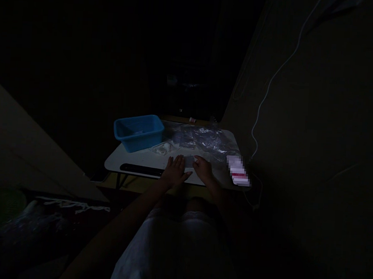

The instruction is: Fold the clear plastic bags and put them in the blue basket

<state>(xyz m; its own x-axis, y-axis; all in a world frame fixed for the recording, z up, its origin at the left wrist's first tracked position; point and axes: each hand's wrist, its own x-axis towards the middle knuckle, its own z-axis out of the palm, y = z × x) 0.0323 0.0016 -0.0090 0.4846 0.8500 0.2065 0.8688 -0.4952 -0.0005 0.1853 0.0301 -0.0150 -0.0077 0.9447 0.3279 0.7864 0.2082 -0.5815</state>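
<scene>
On a small white folding table [113,162], a small greyish, see-through flat piece [189,161], perhaps a plastic bag, lies between my hands. My left hand [174,172] rests flat with its fingers stretched out, at the left edge of this piece. With fingers curled in a pinch, my right hand [203,169] grips its right side, where a pale corner shows. Behind my left hand sits a clear plastic bag with something white in it [163,148]. Crumpled clear plastic [205,138] spreads over the back of the table. Dim light hides finer detail.
A blue plastic basin [142,139] stands at the table's back left. A lit phone [237,171] lies at the right edge, near a white cable [265,98] hanging along the wall. A dark slot [141,169] runs along the front edge. Plastic and white strips [76,204] lie at lower left.
</scene>
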